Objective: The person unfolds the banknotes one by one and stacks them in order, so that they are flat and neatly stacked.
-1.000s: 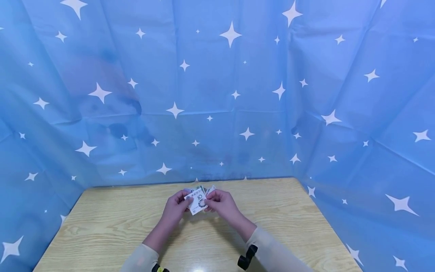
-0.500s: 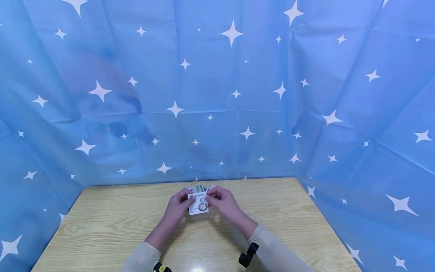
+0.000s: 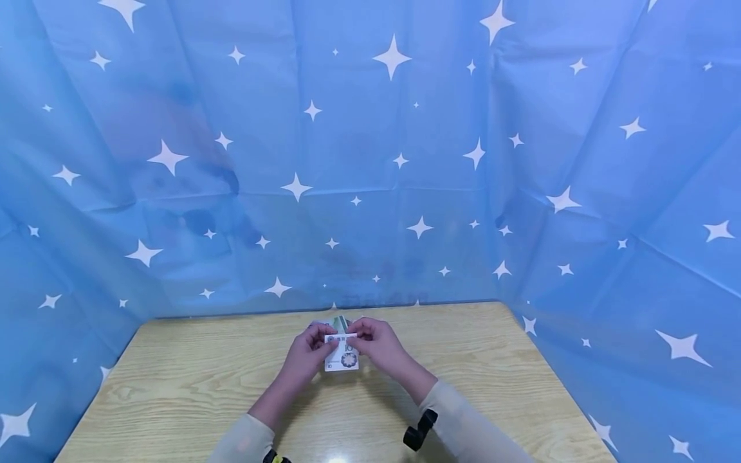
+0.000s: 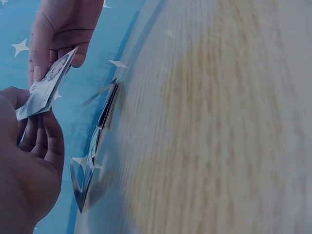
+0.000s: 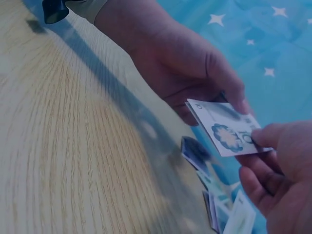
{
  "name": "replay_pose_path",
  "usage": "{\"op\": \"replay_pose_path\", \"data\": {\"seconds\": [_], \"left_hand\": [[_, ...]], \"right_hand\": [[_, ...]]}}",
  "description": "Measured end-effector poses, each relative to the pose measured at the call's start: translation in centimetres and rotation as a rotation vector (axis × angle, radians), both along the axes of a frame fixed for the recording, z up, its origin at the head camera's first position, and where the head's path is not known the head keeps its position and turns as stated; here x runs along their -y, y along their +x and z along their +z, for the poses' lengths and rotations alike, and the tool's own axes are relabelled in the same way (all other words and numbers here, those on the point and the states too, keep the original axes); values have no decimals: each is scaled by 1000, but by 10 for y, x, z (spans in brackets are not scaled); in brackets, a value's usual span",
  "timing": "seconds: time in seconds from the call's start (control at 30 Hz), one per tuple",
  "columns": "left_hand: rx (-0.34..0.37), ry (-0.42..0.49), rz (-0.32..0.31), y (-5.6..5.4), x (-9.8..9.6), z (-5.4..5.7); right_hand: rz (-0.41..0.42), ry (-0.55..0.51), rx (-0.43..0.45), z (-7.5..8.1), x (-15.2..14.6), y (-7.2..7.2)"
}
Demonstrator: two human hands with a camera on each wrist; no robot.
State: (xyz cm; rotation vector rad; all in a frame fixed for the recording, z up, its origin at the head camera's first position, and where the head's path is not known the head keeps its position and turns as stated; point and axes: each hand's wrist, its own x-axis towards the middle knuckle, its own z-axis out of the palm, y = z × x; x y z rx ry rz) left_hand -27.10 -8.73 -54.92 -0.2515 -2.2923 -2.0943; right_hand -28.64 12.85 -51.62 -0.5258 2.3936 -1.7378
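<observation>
White paper with dark print formed the folded banknote (image 3: 341,362) held at the lower centre of the head view, its numeral 10 and round flower emblem turned toward the camera; the left hand (image 3: 305,354) gripped its left side, thumb on the printed face and curled fingers (image 4: 54,144) behind it, with no gap beyond the thickness of the paper; the right hand (image 3: 376,343) pinched its upper right part just as tightly, thumb by the numeral, fingers bent behind the note; the left wrist view showed the banknote tilted at the upper left of the frame, its layered edges visible, and the right wrist view had it right of centre; other folded notes (image 3: 339,323) lay on the tabletop (image 3: 492,386) beyond the hands, partly hidden by them in the head view, at the lower right of the right wrist view and left of centre in the left wrist view; pale wood grain ran across the tabletop; a blue backdrop (image 3: 359,161) with white stars (image 3: 392,58) filled the upper frame; a light right sleeve (image 3: 469,424) entered from the bottom, a black device (image 3: 419,431) beside its cuff.
</observation>
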Motion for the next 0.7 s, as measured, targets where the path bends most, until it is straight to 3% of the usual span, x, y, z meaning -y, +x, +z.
{"op": "replay_pose_path", "data": {"seconds": [0.17, 0.37, 0.7], "left_hand": [[-70, -82, 2, -1, 2, 1], [-89, -213, -1, -2, 3, 7], [-103, -263, 6, -2, 3, 8]], "right_hand": [[-3, 2, -22, -3, -2, 0], [3, 19, -30, -4, -5, 1], [10, 35, -51, -3, -7, 3]]}}
